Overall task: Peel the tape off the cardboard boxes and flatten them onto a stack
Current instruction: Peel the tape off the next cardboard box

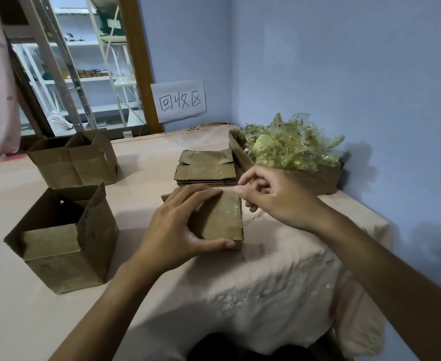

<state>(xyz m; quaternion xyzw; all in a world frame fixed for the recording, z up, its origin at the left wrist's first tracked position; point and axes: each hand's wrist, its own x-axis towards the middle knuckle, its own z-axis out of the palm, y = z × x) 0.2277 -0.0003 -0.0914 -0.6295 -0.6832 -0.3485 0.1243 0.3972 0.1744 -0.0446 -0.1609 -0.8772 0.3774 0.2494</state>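
Two bare forearms are seen entering from 5 and 7 o'clock over a table draped in a pale pink cloth (253, 277). At the centre of the cloth a small closed cardboard box (222, 222) is set down and gripped by the left hand (177, 225): the fingers are spread across its top and far side, and the thumb is curled against its near edge. Glossy clear tape (236, 207) is seen along the box's right edge and is pinched at the far right corner between thumb and forefinger of the right hand (274, 196), the remaining fingers being curled in. Just beyond the box, at 12 o'clock, a stack of flattened boxes (206, 166) is laid. At 1 o'clock a cardboard carton (323, 179) is heaped with crumpled tape scraps (292, 147). One open box (65, 251) is stood at 9 o'clock, another open carton (76, 162) at 10 o'clock. A handwritten paper sign (179, 100) is fixed to the wall at 12 o'clock.
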